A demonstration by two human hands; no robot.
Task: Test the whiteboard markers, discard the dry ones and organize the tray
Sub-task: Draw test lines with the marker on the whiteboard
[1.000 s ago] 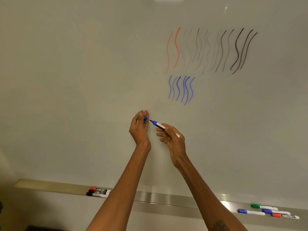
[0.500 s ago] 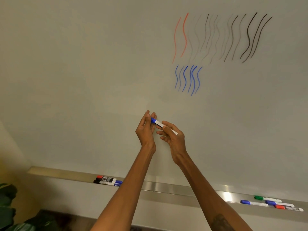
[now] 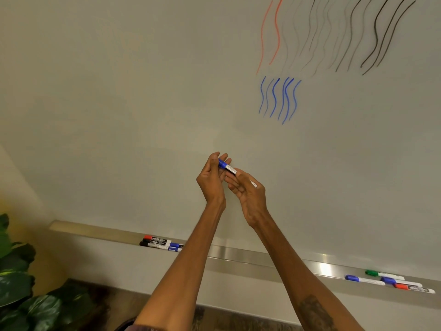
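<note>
Blue marker (image 3: 228,167): held mid-frame between both hands, in front of the whiteboard (image 3: 119,103), well above the tray (image 3: 238,253).
Left hand (image 3: 212,180): fingers curled round the blue cap end; judged to be seating the cap.
Right hand (image 3: 250,194): fingers and thumb pinched on the white barrel, judged to be bracing it against that push.
Axis: long axis slanted; cap end to upper left, bare white tail to lower right, showing past the right hand.
Reason for hold: two-hand grip clear of the board suits capping. Blue strokes (image 3: 279,99) at upper right read mostly strong; probably a keeper.
Tray: left cluster (image 3: 162,243) at lower centre-left, right cluster (image 3: 391,281) at lower right, well apart; sorting judged unfinished.
</note>
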